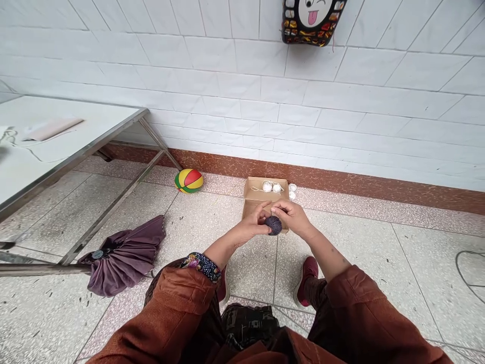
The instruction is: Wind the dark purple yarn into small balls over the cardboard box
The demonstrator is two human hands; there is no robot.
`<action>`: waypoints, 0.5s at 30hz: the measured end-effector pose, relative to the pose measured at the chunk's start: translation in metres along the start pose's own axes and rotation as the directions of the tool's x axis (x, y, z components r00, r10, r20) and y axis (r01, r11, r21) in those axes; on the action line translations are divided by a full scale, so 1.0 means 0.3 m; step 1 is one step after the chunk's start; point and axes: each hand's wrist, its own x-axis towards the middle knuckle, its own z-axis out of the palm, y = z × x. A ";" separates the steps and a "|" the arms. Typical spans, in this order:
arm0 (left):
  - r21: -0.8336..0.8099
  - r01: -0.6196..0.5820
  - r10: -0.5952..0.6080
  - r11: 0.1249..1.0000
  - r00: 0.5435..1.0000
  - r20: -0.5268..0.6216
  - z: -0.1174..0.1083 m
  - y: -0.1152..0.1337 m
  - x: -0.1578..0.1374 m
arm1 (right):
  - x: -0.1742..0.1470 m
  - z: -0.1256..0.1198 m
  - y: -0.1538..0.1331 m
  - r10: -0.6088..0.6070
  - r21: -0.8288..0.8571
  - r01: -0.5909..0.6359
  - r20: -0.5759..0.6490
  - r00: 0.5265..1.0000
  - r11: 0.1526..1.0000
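A small ball of dark purple-grey yarn [273, 225] sits in the fingers of my left hand [253, 224], thumb below it. My right hand [291, 216] is just above and to the right, its thumb and fingertips pinched on the strand of yarn that comes off the ball. Beneath and beyond both hands an open cardboard box [248, 194] rests on the floor, partly hidden by them. White yarn balls [272, 187] with loose strands lie at its far end. More white balls [292, 191] are beside the box on the right.
A metal-framed table [113, 126] stands at left, with a pinkish flat item [56, 129] and cord on it. Under its edge lies a folded purple umbrella [125, 255]. A colourful ball [189, 181] is by the wall. A black basket [312, 35] hangs above; a cable [460, 268] lies right.
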 end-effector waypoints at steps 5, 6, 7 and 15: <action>-0.288 -0.005 0.007 0.957 1.000 0.007 -0.008 0.022 -0.001 | -0.008 0.022 0.045 0.150 -0.084 -0.146 0.041 0.988 0.986; -0.334 -0.013 0.002 0.943 1.000 -0.032 -0.013 0.024 0.002 | -0.011 0.025 0.048 0.157 -0.096 -0.153 0.042 0.987 0.984; -0.372 -0.028 -0.002 0.928 0.997 -0.080 -0.019 0.024 0.006 | -0.014 0.026 0.049 0.155 -0.108 -0.150 0.041 0.987 0.983; -0.489 -0.114 -0.110 0.865 0.907 -0.406 -0.036 0.006 0.020 | -0.036 0.042 0.026 0.050 -0.156 -0.034 0.102 0.994 0.987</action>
